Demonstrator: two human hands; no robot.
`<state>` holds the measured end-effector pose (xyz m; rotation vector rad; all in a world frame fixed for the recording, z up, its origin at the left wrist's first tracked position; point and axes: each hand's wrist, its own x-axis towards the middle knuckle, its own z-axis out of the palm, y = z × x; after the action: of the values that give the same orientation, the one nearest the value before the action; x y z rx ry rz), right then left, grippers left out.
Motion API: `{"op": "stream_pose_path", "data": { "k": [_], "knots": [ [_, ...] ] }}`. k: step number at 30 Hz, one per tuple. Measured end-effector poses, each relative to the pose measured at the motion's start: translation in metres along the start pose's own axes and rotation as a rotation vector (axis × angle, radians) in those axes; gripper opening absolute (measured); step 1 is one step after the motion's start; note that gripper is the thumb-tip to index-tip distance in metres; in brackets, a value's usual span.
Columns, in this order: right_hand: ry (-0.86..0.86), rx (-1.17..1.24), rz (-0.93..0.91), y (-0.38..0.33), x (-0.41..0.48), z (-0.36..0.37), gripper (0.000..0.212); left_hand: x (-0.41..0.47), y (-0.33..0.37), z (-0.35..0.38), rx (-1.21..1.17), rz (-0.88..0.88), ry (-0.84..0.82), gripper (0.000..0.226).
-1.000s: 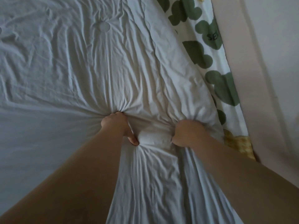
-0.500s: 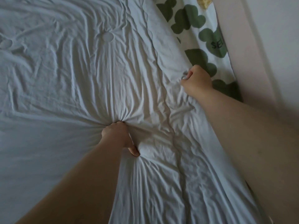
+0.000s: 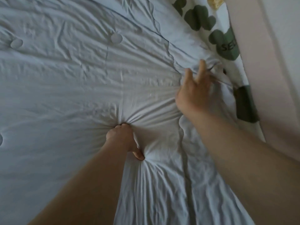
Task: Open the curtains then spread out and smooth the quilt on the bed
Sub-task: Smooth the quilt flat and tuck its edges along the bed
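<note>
A pale blue-white quilt (image 3: 68, 88) with round tufts and many creases covers almost the whole view. My left hand (image 3: 123, 138) grips a bunch of quilt fabric near the middle, and folds radiate out from its fist. My right hand (image 3: 194, 93) hovers over the quilt's right border with its fingers spread and blurred, holding nothing. The quilt's stitched edge runs just beyond those fingertips.
Under the quilt's right edge lies a white sheet with green heart shapes (image 3: 222, 38). A pale pink bed frame or wall panel (image 3: 259, 65) runs along the right side, close to my right hand.
My right hand let go of the quilt's right edge and its fingers spread open, drifting slightly down and left. My left hand kept its grip in the same place.
</note>
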<state>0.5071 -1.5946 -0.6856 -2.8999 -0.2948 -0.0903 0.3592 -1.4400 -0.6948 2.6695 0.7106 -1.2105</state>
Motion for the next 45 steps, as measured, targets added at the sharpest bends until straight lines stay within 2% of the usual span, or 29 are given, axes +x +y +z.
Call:
{"op": "stream_pose_path", "data": {
  "k": [2, 3, 4, 6, 8, 10, 13, 15, 17, 20, 24, 29, 31, 33, 36, 38, 40, 41, 43, 45],
  "knots": [
    [-0.103, -0.010, -0.353, -0.013, -0.015, 0.016, 0.056, 0.003, 0.000, 0.000, 0.022, -0.001, 0.002, 0.123],
    [-0.179, -0.056, -0.430, -0.012, -0.015, 0.023, 0.061, 0.002, 0.001, 0.000, 0.029, 0.005, 0.002, 0.122],
    [-0.254, -0.103, -0.417, -0.005, -0.009, 0.028, 0.067, 0.002, 0.001, 0.000, 0.029, 0.008, -0.011, 0.122],
    [-0.349, -0.144, -0.233, 0.018, 0.009, 0.035, 0.083, 0.008, -0.003, -0.002, 0.014, 0.023, -0.042, 0.118],
    [-0.354, -0.149, -0.137, 0.034, 0.014, 0.044, 0.090, 0.020, -0.009, -0.013, -0.042, 0.076, -0.011, 0.095],
    [-0.299, -0.146, -0.153, 0.036, 0.012, 0.052, 0.091, 0.034, -0.012, -0.032, -0.090, 0.136, 0.152, 0.076],
    [-0.215, -0.111, -0.164, 0.037, 0.013, 0.057, 0.088, 0.063, 0.009, -0.063, -0.225, 0.232, 0.642, 0.048],
    [-0.156, -0.109, -0.185, 0.040, 0.015, 0.058, 0.085, 0.088, 0.033, -0.073, -0.263, 0.315, 0.824, 0.054],
    [-0.118, -0.096, -0.207, 0.042, 0.014, 0.060, 0.082, 0.109, 0.050, -0.070, -0.168, 0.301, 0.828, 0.065],
    [-0.113, -0.076, -0.213, 0.041, 0.013, 0.062, 0.079, 0.128, 0.057, -0.057, -0.139, 0.245, 0.807, 0.065],
    [-0.112, -0.036, -0.202, 0.036, 0.016, 0.055, 0.077, 0.131, 0.054, -0.058, -0.132, 0.263, 0.838, 0.064],
    [0.117, 0.246, -0.260, 0.008, 0.064, 0.046, 0.052, 0.131, 0.051, -0.056, -0.130, 0.245, 0.837, 0.063],
    [0.132, 0.262, -0.202, -0.010, 0.101, 0.036, 0.050, 0.131, 0.050, -0.057, -0.136, 0.255, 0.841, 0.064],
    [0.081, 0.268, -0.077, -0.026, 0.137, 0.024, 0.052, 0.132, 0.050, -0.058, -0.140, 0.254, 0.839, 0.064],
    [-0.115, 0.288, 0.130, -0.033, 0.181, 0.011, 0.043, 0.132, 0.049, -0.058, -0.125, 0.248, 0.838, 0.063],
    [-0.177, 0.249, 0.179, -0.031, 0.201, 0.000, 0.030, 0.133, 0.048, -0.059, -0.131, 0.252, 0.843, 0.063],
    [-0.242, 0.163, 0.151, -0.028, 0.212, -0.009, 0.022, 0.133, 0.048, -0.059, -0.130, 0.257, 0.843, 0.062],
    [-0.294, 0.091, 0.109, -0.029, 0.215, -0.011, 0.025, 0.133, 0.048, -0.059, -0.132, 0.259, 0.847, 0.062],
    [-0.425, -0.016, 0.049, -0.032, 0.221, -0.011, 0.043, 0.134, 0.048, -0.059, -0.140, 0.263, 0.857, 0.062],
    [-0.578, 0.089, 0.098, -0.034, 0.225, -0.009, 0.059, 0.134, 0.047, -0.060, -0.143, 0.270, 0.865, 0.061]
  ]
}}
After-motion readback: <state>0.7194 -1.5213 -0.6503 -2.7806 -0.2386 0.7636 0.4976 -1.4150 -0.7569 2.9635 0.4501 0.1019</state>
